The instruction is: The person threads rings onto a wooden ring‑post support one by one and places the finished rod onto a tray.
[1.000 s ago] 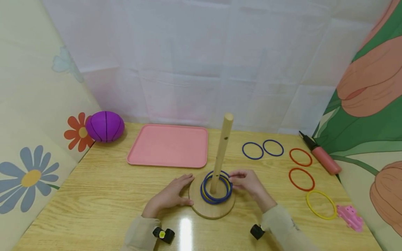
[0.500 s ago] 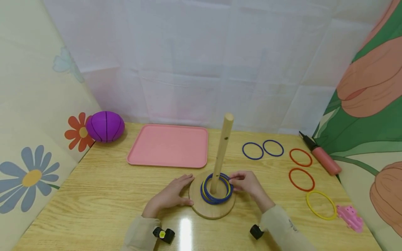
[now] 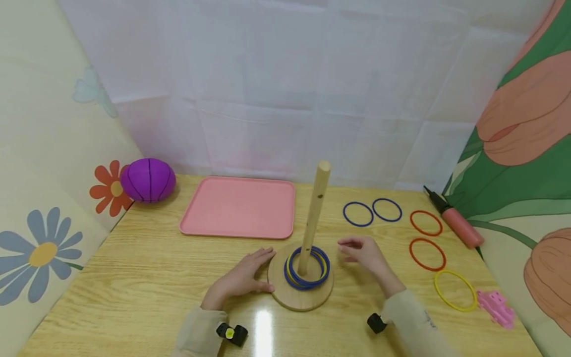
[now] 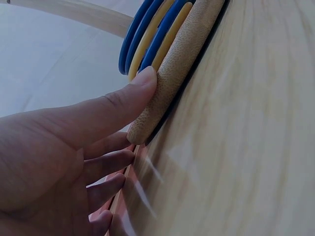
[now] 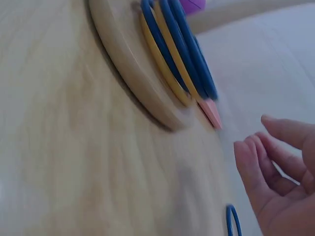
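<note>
A wooden post (image 3: 314,213) stands upright on a round wooden base (image 3: 304,300). Several blue and yellow rings (image 5: 184,46) lie stacked around the foot of the post. My left hand (image 3: 243,276) rests at the left edge of the base, its thumb against the rim in the left wrist view, fingers stretched beside it. To the right of the base is my right hand (image 3: 367,254), apart from the rings and holding nothing. Its fingers are loosely bent, with a gap between thumb and fingertips in the right wrist view.
Two blue rings (image 3: 344,212), two red rings (image 3: 410,252) and a yellow ring (image 3: 455,309) lie to the right. Near them are a pink pump (image 3: 463,228) and a pink toy (image 3: 496,308). A pink tray (image 3: 241,208) and a purple ball (image 3: 148,180) sit at back left.
My right hand has let go of the top blue ring and moved right, off the stack. That ring has settled lower onto the others. The left hand keeps its place.
</note>
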The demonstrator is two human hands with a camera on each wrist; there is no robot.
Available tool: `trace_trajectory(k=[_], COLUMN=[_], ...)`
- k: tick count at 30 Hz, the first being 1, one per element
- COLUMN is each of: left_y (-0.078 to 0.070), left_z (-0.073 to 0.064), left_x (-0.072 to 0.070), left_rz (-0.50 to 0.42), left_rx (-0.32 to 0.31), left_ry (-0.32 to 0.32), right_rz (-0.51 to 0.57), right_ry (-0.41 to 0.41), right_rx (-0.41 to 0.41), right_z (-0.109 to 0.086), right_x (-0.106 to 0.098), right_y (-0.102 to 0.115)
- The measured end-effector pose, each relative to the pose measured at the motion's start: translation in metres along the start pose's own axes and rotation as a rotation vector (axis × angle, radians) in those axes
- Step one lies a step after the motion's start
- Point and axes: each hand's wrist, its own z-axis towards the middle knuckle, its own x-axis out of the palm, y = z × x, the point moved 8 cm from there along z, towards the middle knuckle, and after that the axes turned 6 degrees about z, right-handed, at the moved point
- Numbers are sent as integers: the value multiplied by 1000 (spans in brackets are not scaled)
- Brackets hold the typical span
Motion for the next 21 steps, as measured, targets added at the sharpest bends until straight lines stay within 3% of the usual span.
trace_trajectory(k=[14,21], left_y=[1,-1], left_z=[-1,-1], left_x=[0,-2], left_rz=[3,-7], left_rx=[7,4], left_ry=[2,5], right_rz=[-98,-301], right_ry=[24,-33], right_rx=[-147,-193], right_z=[-10,-25], right_x=[-99,-149], right_y=[5,2])
